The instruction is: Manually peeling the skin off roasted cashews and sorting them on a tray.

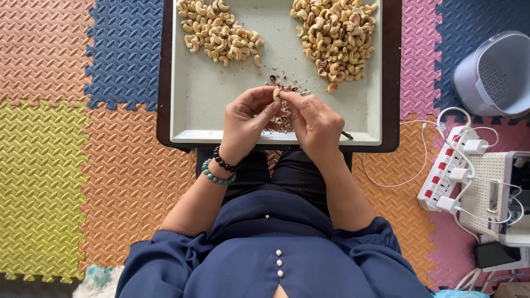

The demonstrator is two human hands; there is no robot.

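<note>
nut in hand: one pale cashew (276,94) sits pinched between both sets of fingertips, dead centre of the frame, just above the near half of the tray.

left hand (247,122): curled almost closed, thumb and forefinger clamped on the cashew's left side. Two bead bracelets (222,168) on that wrist, one dark, one green.

right hand (314,122): also curled tight, fingertips meeting the nut from the right. Can't really tell if there's a little tool tucked in there, though something thin and dark (346,134) pokes out at the right edge of the hand.

step: looks to me like mid-peel, skin coming off this one nut.

skin bits: a small heap of brown flakes (284,85) lies on the tray right under and just above the fingers.

peeled pile: clean, pale cashews (218,30) at the upper left of the tray.

unpeeled pile: a bigger, browner heap (334,36) at the upper right.

tray: pale grey-green, shallow (190,94), resting on a dark tabletop (164,83) over the person's lap.

next move, my guess: needs a gentle rub or scrape so the nut doesn't snap, then it'd belong with the upper-left pile.

around: colourful foam floor mats (66,138), a power strip with plugs (450,168) at right, a lavender basket (494,74) upper right.
</note>
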